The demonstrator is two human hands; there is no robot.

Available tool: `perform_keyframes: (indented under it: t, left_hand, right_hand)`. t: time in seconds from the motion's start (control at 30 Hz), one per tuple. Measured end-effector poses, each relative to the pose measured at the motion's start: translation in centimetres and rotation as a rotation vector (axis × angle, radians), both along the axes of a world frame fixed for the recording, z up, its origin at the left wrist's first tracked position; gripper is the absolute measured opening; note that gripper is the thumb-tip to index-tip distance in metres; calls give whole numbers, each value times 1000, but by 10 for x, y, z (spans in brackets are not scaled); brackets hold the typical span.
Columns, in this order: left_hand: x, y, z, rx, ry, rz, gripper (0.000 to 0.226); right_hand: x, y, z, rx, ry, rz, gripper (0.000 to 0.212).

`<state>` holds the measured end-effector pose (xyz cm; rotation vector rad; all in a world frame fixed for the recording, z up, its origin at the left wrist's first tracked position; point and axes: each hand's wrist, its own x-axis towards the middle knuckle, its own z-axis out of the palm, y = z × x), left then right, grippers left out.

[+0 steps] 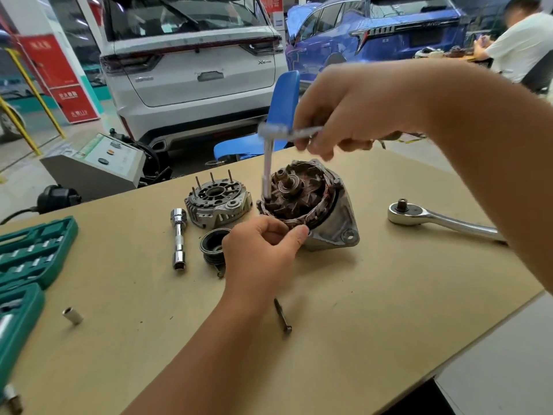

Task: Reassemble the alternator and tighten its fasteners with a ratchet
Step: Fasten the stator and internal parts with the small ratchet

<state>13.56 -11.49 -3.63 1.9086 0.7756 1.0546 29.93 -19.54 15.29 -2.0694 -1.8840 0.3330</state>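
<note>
The open alternator body [326, 217], its copper stator windings and rotor shaft exposed, sits tilted mid-table. My left hand [263, 247] grips the near rim of its windings. My right hand [356, 112] holds a small ratchet [287, 133] above it. A thin extension [267, 175] drops from the ratchet head to the stator's left edge. The rear cover [218, 202] with three upright studs lies to the left. A black pulley [214, 245] rests beside my left hand. A large ratchet [434, 220] lies at the right.
A long socket [179, 238] lies left of the cover. A loose bolt [282, 316] and a small socket [72, 315] lie nearer me. A green socket case [27, 256] sits at the left edge. Beyond the table [389, 295] stand a blue chair [281, 106], parked cars and a seated person [520, 40].
</note>
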Motion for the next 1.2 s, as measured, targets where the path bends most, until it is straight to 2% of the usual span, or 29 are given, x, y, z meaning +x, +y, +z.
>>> perform_keyframes:
  t: [0.07, 0.13, 0.33, 0.47, 0.73, 0.9, 1.07, 1.2]
  left_hand:
    - [2, -2, 1, 62, 69, 13, 17]
    - [5, -4, 1, 99, 94, 39, 16]
    - [11, -7, 0, 114, 97, 86, 15]
    - [12, -10, -2, 136, 80, 103, 17]
    - [17, -15, -4, 152, 41, 169, 23]
    - [18, -18, -5, 128, 15, 184, 24]
    - [13, -17, -5, 89, 17, 162, 18]
    - [8, -8, 4, -100, -74, 261, 21]
  right_hand:
    - [22, -3, -11, 259, 356, -117, 9]
    - [37, 4, -29, 447, 587, -244, 5]
    - [74, 34, -100, 656, 942, -440, 16]
    - [88, 39, -145, 659, 1121, -376, 23]
    - [99, 28, -158, 461, 1153, -34, 37]
    - [101, 17, -158, 374, 1011, 88, 42]
    - [99, 13, -158, 503, 1048, 84, 38]
    - [95, 13, -156, 585, 1003, 99, 36]
